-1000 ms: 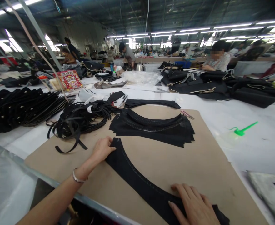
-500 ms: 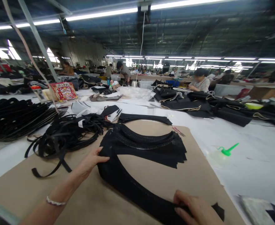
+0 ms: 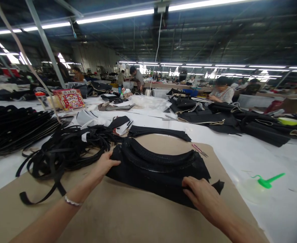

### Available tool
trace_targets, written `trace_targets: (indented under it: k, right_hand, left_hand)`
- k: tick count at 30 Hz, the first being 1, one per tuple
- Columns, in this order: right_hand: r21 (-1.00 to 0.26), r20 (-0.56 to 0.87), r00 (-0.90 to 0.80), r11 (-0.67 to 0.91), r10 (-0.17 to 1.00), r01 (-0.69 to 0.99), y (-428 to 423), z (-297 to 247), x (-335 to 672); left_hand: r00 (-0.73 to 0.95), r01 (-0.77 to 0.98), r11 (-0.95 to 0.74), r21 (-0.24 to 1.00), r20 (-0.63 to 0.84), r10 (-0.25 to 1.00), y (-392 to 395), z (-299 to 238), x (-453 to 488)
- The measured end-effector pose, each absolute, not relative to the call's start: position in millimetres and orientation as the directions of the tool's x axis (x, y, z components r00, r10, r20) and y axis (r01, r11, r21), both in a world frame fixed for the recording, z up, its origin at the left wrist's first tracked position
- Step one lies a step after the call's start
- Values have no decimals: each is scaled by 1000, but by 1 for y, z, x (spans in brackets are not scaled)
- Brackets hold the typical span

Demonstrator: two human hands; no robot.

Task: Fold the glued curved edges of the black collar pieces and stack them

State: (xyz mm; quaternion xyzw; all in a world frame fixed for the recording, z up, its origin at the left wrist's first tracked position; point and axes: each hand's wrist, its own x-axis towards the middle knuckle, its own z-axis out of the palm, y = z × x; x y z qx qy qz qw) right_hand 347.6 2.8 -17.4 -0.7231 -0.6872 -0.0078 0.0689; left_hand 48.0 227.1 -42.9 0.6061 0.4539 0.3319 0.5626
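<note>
A curved black fabric piece (image 3: pixel 148 187) stretches between my two hands over the brown board. My left hand (image 3: pixel 107 164) pinches its left end, the thumb extended along the top. At the other end, my right hand (image 3: pixel 200 194) grips the lower right part, fingers curled over the edge. The piece lies against similar curved black pieces (image 3: pixel 161 158) stacked just beyond it, so where one stops and the other begins is hard to see. A small black scrap (image 3: pixel 218 186) pokes out beside my right hand.
A tangle of black straps (image 3: pixel 62 152) lies left, near a large pile of black pieces (image 3: pixel 14 128). Pink-handled snips (image 3: pixel 199 150) rest at the board's right edge. A bottle with a green nozzle (image 3: pixel 267 182) is on the white table. Co-workers sit farther back.
Both hands have carried the curved black piece away from me onto the stacked pieces. My right hand moved up and forward the most. The view has shifted slightly.
</note>
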Motion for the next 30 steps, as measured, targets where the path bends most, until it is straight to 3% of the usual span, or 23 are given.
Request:
trace_targets:
  k: [9,14,17,20,24,27,30]
  right_hand:
    - [-47,87,37,-33,996,998,41,-32,357]
    - [-221,-11,63,-64,998,973,32,-29,356]
    - [-329,-110,74,-106,991,938,26,-23,358]
    - [-293,-158,78,-123,984,948,26,-16,356]
    - [-238,-175,50,-92,983,967,25,-11,341]
    - [-262,-171,18,-63,985,963,12,-14,331]
    - [-371,-220,-12,-72,975,926,-14,-20,333]
  left_hand:
    - [235,495,-158,855,44,971,260,-58,61]
    - [250,691,-238,682,82,965,256,-52,54]
    - [286,758,-339,557,182,941,242,-41,59]
    - [438,728,-521,445,282,853,227,-31,83]
    - [769,517,-776,362,201,607,214,-34,132]
    - [863,423,-845,328,139,486,207,-45,161]
    - [877,421,-858,294,110,468,202,-54,176]
